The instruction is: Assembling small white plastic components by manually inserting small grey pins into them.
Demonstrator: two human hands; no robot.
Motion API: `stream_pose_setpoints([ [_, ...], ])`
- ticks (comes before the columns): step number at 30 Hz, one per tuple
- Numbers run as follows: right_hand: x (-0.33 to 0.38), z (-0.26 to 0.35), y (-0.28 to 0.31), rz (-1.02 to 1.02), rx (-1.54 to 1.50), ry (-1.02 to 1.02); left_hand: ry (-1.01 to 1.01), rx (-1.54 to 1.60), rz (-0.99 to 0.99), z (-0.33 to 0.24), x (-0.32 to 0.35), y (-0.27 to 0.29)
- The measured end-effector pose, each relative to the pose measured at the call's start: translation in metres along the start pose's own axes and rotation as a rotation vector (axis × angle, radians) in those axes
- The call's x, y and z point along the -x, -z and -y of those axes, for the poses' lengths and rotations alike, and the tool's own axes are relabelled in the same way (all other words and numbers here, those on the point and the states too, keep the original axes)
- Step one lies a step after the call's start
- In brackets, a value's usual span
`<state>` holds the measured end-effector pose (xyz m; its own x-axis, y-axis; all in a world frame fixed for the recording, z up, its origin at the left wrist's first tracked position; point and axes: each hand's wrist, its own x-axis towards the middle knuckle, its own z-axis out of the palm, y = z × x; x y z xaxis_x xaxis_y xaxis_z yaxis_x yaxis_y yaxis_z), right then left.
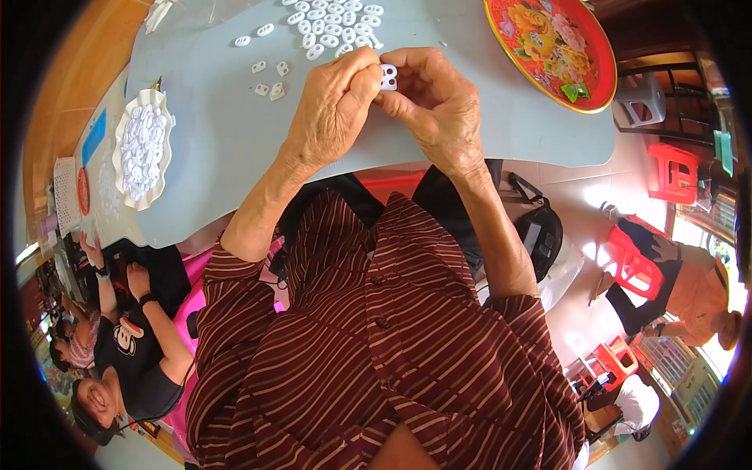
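My left hand (333,110) and my right hand (439,102) meet above the pale blue table (227,149). Together they pinch one small white plastic piece (388,76) between thumbs and fingertips. Just beyond the hands lies a heap of several white oval plastic rings (333,23). A few loose white bits (270,78) lie left of my left hand. My striped dark red shirt fills the lower middle of the view.
A scalloped white dish (124,168) piled with white pieces sits at the table's left edge. A red floral tray (556,47) lies at the far right. A person in a black shirt (133,352) sits at lower left; another person (681,290) on a red stool at right.
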<state>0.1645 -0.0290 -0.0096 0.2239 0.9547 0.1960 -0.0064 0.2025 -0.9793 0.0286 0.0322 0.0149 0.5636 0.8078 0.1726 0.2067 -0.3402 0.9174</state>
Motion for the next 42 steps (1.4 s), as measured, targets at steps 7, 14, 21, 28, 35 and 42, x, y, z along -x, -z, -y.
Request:
stream_pose_setpoints([
  [7,0.002,0.001,0.0,0.004,0.134,0.05,-0.074,-0.03,0.026,0.006,0.0,0.001],
  [14,0.004,0.007,0.002,0.05,0.302,0.093,-0.066,-0.033,0.082,0.008,0.002,0.002],
  [21,0.009,0.003,0.003,0.049,0.29,0.15,-0.061,0.006,0.135,0.008,0.004,0.002],
  [28,0.0,-0.005,0.005,0.017,-0.01,-0.027,0.051,0.012,0.121,0.005,0.001,0.004],
  [35,-0.001,0.013,0.008,0.024,-0.1,-0.036,-0.138,0.022,0.041,0.01,-0.002,-0.002],
  [42,0.0,0.003,0.009,-0.037,-0.168,-0.08,-0.081,0.061,0.078,-0.005,-0.001,-0.005],
])
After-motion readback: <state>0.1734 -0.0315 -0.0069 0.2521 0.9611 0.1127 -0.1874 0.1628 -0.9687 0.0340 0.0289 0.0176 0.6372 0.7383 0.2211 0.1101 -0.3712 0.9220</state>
